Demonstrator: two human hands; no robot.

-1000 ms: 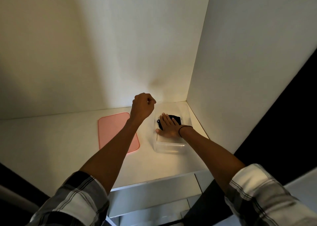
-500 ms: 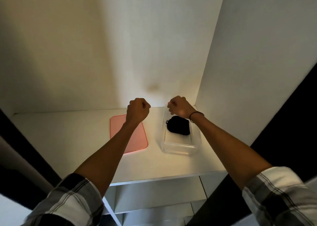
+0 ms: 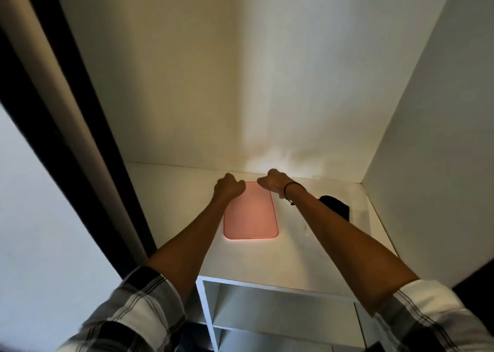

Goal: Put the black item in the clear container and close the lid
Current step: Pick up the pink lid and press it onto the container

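I see a flat pink rectangular lid with rounded corners lying smooth and matte on the white laminate shelf, which sits in a plain white cupboard alcove. The left hand is curled into a loose fist at the lid's far left corner, the right hand likewise curled at its far right corner, a thin black cord band round that wrist. Whether either fist actually pinches the lid's far edge I cannot tell; the fingertips are tucked under and hidden. Both forearms come out of rolled plaid sleeves.

Half a second ago the right hand hung above the clear box; now it has crossed over to the lid, and the left has come down from above the lid to its corner. The view has also swung left, so the lid now lies centred and the box sits far right.

The soft black fabric item, rounded and lumpy in outline, lies at the right of the shelf, partly hidden by my right forearm. It sits where the clear rectangular plastic container stands, though the box's transparent walls are only faintly visible here, as a pale glint beside the forearm. The container is uncovered, the lid apart from it to the left.
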